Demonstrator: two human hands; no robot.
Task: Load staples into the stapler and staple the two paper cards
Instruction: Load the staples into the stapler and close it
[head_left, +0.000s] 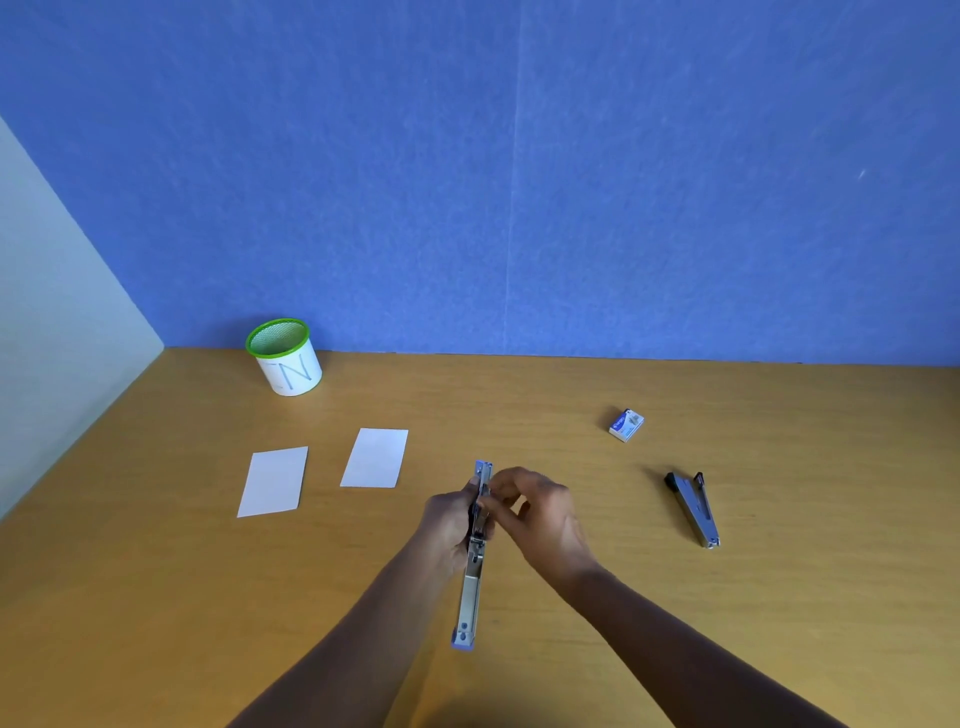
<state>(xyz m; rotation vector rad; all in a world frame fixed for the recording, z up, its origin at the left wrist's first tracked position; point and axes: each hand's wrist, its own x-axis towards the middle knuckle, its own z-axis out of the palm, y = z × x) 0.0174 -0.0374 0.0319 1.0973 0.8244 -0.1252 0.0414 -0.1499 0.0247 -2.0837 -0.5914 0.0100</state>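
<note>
An opened blue stapler (475, 545) is held over the table (779, 597), gripped at mid-length by the left hand (449, 519). Its channel is pinched by the right hand (535, 512), possibly feeding a staple strip, which should be seated flat before closing. Two paper cards (274, 480) are laid apart, left.

head cam | above desk (156, 571), facing forward and down toward blue wall (519, 156) | desk near | single view

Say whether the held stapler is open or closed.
Open: the held stapler is swung out into one long line, blue tips at both ends.
</note>
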